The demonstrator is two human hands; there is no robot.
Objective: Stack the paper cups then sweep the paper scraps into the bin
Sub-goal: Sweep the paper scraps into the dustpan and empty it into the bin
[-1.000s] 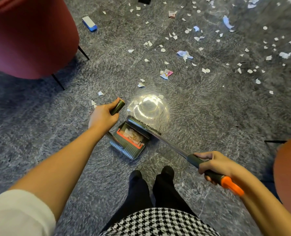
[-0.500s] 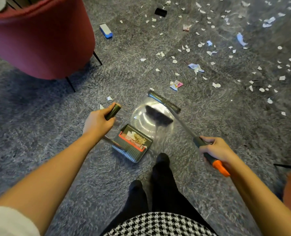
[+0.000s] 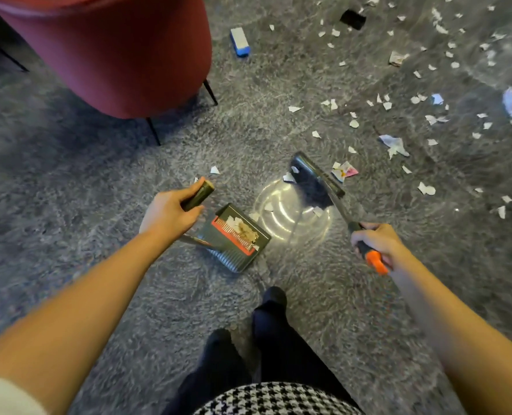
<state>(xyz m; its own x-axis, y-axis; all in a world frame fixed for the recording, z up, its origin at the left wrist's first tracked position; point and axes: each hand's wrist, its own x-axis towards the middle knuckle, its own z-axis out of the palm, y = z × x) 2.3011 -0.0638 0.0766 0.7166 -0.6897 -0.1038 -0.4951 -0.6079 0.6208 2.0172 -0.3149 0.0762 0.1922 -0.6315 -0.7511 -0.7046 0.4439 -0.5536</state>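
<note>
Far left: A red armchair point(image 3: 114, 55) stands on the grey carpet point(image 3: 69, 205), apart from the work.
Left hand: The left hand point(image 3: 171, 212) is wrapped round the dark handle point(image 3: 197, 193) of the dustpan point(image 3: 232, 260). The pan sits on the floor just ahead of the person's feet, a small heap of scraps inside and its mouth facing right.
Centre: The broom point(image 3: 316, 182) is set down beyond the pan, and its shaft slants back and rightward to the grip.
Right hand: The right hand point(image 3: 374, 242) is clamped on the broom grip by its orange end. The hands are held apart, with pan and broom head between them.
Right: Paper scraps point(image 3: 394, 143) litter the carpet ahead and to the right, mostly past the broom head. A pink-and-white piece point(image 3: 346, 170) lies just beside it.
Outlook: The right hand is nearer the litter. The next stroke likely reaches forward-right, then draws back along the shaft's line toward the pan.
Unseen: No cups or bin in view.
</note>
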